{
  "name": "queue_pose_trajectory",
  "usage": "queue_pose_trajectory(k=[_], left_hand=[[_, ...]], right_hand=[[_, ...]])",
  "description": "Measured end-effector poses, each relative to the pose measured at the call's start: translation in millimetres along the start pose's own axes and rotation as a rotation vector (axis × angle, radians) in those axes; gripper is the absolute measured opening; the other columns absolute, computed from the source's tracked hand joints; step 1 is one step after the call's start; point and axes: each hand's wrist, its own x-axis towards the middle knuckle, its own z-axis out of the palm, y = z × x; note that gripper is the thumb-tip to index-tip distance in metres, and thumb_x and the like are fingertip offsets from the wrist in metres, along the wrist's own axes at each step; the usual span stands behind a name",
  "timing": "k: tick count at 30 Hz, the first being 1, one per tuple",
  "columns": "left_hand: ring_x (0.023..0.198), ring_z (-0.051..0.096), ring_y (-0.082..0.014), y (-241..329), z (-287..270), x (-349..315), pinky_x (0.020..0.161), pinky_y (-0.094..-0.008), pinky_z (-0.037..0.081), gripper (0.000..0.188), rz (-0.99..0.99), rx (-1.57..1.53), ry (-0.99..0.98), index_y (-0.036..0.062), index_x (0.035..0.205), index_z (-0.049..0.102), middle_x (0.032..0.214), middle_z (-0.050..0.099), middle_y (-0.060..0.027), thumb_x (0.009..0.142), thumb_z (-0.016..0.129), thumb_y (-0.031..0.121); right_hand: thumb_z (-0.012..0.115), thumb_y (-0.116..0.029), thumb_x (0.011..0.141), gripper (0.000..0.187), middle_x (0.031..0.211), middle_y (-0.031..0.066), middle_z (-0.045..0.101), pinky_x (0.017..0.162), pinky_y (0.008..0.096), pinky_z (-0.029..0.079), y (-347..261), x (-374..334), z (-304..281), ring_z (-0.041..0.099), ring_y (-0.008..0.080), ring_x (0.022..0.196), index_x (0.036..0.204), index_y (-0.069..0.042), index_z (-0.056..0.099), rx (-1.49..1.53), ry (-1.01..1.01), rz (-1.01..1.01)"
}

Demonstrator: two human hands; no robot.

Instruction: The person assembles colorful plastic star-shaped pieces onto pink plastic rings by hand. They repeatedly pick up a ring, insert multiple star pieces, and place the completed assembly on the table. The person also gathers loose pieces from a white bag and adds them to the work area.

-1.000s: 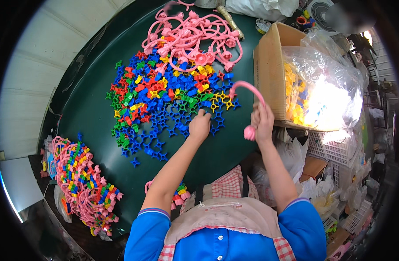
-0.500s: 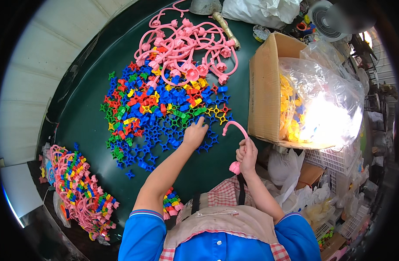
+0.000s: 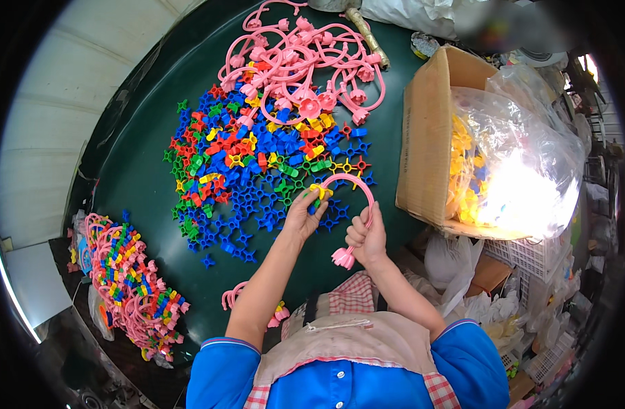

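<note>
My right hand (image 3: 367,237) grips a curved pink plastic hoop (image 3: 356,187) near its flower-shaped end, holding it just above the dark green table (image 3: 145,184). My left hand (image 3: 304,213) pinches a small yellow piece (image 3: 320,191) at the hoop's other end. Just beyond my hands lies a wide scatter of small blue, red, green and yellow star-shaped pieces (image 3: 251,170). A tangle of empty pink hoops (image 3: 295,61) lies at the table's far side.
A cardboard box (image 3: 428,136) lined with a clear plastic bag of yellow pieces (image 3: 524,170) stands at the right. A heap of pink hoops threaded with coloured pieces (image 3: 131,286) lies at the lower left. White baskets and bags (image 3: 524,286) crowd the right.
My left hand left the pile with a yellow piece and came to the hoop's end. My right hand drew the pink hoop nearer to me and turned it.
</note>
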Motion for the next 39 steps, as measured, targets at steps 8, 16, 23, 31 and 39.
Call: queue_pose_trajectory(k=[8,16,23,31,39], left_hand=[[0.14,0.041,-0.0395,-8.7,26.2,-20.3,0.117,-0.0494,0.035,0.068,-0.355,0.179,-0.574,0.0073,0.156,0.026,0.154,0.039,-0.0143,0.098,0.061,0.015],[0.1,0.07,-0.035,-46.9,81.7,34.7,0.08,-0.0401,0.059,0.06,-0.418,1.593,-0.761,0.0128,0.152,0.029,0.137,0.053,-0.0171,0.103,0.048,0.042],[0.096,0.064,-0.0411,-66.1,108.6,68.4,0.079,-0.0487,0.054,0.035,0.96,2.033,-0.233,0.0081,0.121,0.057,0.122,0.054,-0.021,0.09,0.065,0.023],[0.088,0.065,-0.0377,-32.9,74.3,113.3,0.073,-0.048,0.054,0.014,0.872,2.25,-0.221,0.0044,0.094,0.065,0.102,0.06,-0.0171,0.08,0.066,0.009],[0.074,0.07,-0.0166,-6.5,46.4,38.8,0.067,-0.0274,0.055,0.023,0.519,1.254,-0.316,-0.0046,0.107,0.066,0.092,0.071,-0.0097,0.086,0.07,0.006]], right_hand=[[0.039,-0.056,0.104,0.051,0.053,-0.0063,0.02,0.038,0.0229,0.015,8.0,-36.7,-71.0,0.017,0.0066,0.041,0.069,-0.018,0.039,0.115,0.16,0.118],[0.044,-0.058,0.1,0.055,0.054,-0.0047,0.022,0.042,0.0242,0.021,13.2,-55.6,-151.8,0.022,0.0091,0.043,0.065,-0.016,0.045,0.422,0.135,0.085],[0.041,-0.058,0.102,0.056,0.052,-0.0042,0.021,0.042,0.0252,0.02,14.9,-52.3,-169.2,0.021,0.0102,0.042,0.067,-0.014,0.047,0.574,0.137,0.031],[0.044,-0.055,0.102,0.053,0.052,-0.003,0.023,0.042,0.0248,0.02,16.0,-51.6,-162.4,0.023,0.0098,0.042,0.067,-0.014,0.048,0.505,0.173,0.072],[0.044,-0.054,0.102,0.052,0.052,-0.0036,0.022,0.042,0.0251,0.019,11.8,-41.7,-121.1,0.021,0.0101,0.043,0.067,-0.016,0.045,0.461,0.109,0.017]])
